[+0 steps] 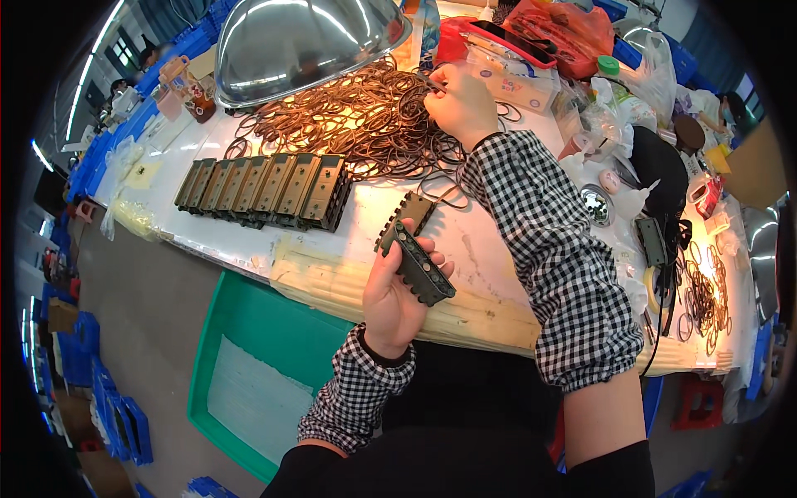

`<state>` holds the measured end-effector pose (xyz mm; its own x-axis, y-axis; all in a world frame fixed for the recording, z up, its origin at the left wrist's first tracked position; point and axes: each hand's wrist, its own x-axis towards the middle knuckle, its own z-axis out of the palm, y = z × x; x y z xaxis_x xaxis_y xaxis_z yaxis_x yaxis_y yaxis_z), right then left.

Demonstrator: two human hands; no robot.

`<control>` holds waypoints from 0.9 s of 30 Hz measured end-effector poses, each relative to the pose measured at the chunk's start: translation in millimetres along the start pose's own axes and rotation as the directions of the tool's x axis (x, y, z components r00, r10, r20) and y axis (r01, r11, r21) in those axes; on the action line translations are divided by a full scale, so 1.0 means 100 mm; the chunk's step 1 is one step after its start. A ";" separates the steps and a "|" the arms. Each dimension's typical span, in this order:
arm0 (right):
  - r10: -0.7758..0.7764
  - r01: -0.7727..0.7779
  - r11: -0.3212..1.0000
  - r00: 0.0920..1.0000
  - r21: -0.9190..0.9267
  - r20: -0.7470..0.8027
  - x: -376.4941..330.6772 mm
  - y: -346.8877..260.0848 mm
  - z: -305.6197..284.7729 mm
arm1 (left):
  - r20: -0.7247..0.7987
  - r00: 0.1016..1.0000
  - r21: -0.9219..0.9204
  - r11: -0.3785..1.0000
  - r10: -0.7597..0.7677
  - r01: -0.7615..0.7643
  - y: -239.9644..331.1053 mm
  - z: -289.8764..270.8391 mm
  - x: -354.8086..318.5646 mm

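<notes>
Hands (393, 311) at block (422, 267) — and, perhaps, cords (340, 116)

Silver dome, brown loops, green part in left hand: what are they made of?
Silver dome: likely polished metal; mirror-like light streaks.
Brown loops: probably rubber, semi-matte; thin, limp and tangled.
Green part in the left hand: moulded plastic or painted metal, can't tell which; dull surface, notched edge.

A metal dome (311, 46) is left of the right hand (463, 104), with a red bag (573, 31) beyond that hand and a white box (523, 90) near its right side. Left of the left hand (394, 307), lower down, sits a green bin (274, 311); blue crates (120, 415) lie farther left.
</notes>
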<state>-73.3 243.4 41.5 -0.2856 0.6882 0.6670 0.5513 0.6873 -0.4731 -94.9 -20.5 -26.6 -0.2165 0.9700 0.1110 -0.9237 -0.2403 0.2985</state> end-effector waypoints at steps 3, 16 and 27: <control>0.052 -0.044 0.996 0.994 -0.077 0.096 0.02 -0.01 0.03 | -0.015 1.000 -0.009 1.000 0.012 -0.012 0.02 -0.01 -0.01; 0.231 -0.163 0.871 0.969 0.463 -0.093 0.19 -0.01 -0.05 | 0.030 1.000 0.036 0.999 -0.009 0.008 0.00 0.06 0.00; -0.094 0.025 0.937 0.979 0.348 0.183 -0.79 -0.81 -1.76 | 0.334 0.943 0.055 0.998 0.002 -0.022 0.15 0.28 0.01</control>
<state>42.3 92.3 128.6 -0.4744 0.6515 0.5920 0.2365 0.7421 -0.6271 -100.0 -24.3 4.3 -0.1005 0.9012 0.4217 -0.9000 -0.2630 0.3476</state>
